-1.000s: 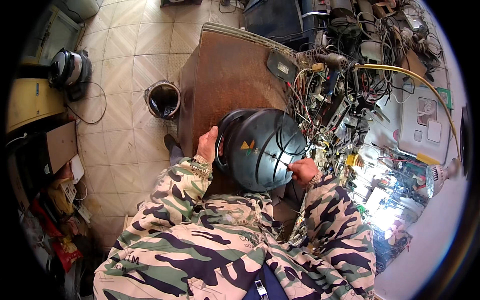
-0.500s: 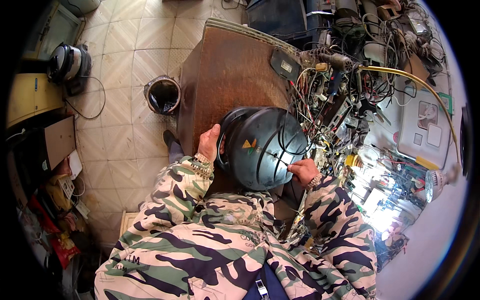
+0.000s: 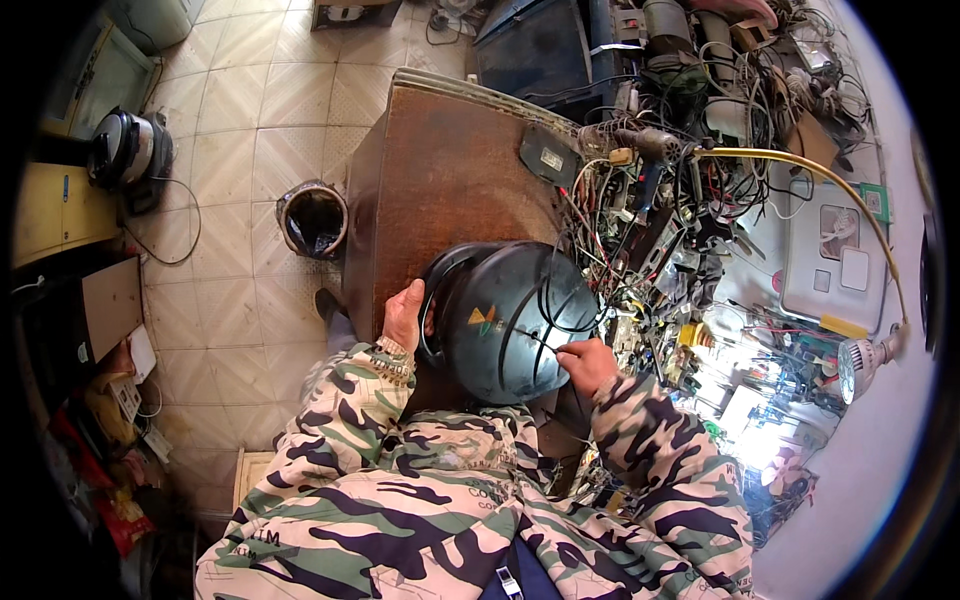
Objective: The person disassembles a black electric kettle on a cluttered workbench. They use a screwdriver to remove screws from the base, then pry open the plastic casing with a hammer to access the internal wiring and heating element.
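A black, rounded appliance [image 3: 500,370] with ridges and a yellow triangular sticker sits tilted at the near end of the brown bench. My left hand [image 3: 404,316] is closed round the black handle [image 3: 432,300] on its left side, some fingers hidden behind it. On the right, my right hand [image 3: 588,364] pinches a thin dark stem-like piece [image 3: 538,340] whose tip meets the appliance's surface. Whether it is a tool or a cord end I cannot tell. A black cable [image 3: 545,300] loops over the appliance just above this hand.
Tangled wires and tools [image 3: 650,240] crowd the bench's right side. A lamp [image 3: 862,368] on a yellow gooseneck hangs at far right. A dark flat scale-like box [image 3: 550,158] lies on the brown bench top [image 3: 450,160]. Left of it, a lined bin [image 3: 313,218] stands on the tiled floor.
The view has shifted, so the bench and appliance appear lower and slightly left. Both hands keep their holds; the right hand appears closer in against the appliance's edge.
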Tool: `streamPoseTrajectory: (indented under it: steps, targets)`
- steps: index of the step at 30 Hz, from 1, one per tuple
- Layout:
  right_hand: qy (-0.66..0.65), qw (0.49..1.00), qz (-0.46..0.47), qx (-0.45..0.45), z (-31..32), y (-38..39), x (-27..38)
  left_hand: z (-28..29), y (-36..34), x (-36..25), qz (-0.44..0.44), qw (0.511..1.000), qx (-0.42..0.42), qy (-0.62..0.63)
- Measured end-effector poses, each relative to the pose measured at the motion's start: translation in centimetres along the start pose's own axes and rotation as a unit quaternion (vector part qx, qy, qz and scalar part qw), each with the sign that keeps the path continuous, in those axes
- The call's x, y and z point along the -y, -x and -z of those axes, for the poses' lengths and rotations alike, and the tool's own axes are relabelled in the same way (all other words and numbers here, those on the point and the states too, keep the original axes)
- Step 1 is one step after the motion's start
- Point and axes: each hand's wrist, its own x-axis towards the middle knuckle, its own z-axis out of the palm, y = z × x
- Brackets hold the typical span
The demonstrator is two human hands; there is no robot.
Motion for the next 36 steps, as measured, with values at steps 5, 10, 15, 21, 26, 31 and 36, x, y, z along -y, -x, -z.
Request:
streamPoseTrajectory:
  steps: [5, 10, 15, 21, 26, 31, 36]
  targets:
    - [-0.172, 0.962, -0.186, 0.104, 0.4, -0.5, -1.1, -0.1, -0.7, 0.5, -0.013, 1.0, 0.008, -0.014]
    - [0.291, 0.95, 0.116, 0.019, 1.5, 1.8, 3.1, -0.6, -0.7, 0.0, -0.015, 1.0, 0.005, -0.015]
    - [0.405, 0.897, 0.179, -0.02, 1.2, 2.5, 3.1, -0.3, -0.8, 0.2, -0.008, 1.0, 0.011, -0.002]
    - [-0.011, 0.995, -0.084, 0.057, 1.8, -0.6, 2.2, -0.3, -0.1, -0.3, -0.029, 0.999, -0.012, -0.023]
    - [0.093, 0.99, -0.087, 0.054, 1.2, 1.6, 3.0, -0.6, -0.1, 0.0, -0.017, 0.999, 0.014, -0.025]
    - [0.303, 0.952, 0.019, 0.047, 0.7, 1.1, 4.4, -0.2, -0.5, 0.4, -0.028, 1.0, 0.0, -0.013]
    - [0.054, 0.996, -0.034, 0.057, 2.9, 0.4, 3.1, -0.5, -0.1, 0.3, -0.025, 1.0, -0.005, -0.009]
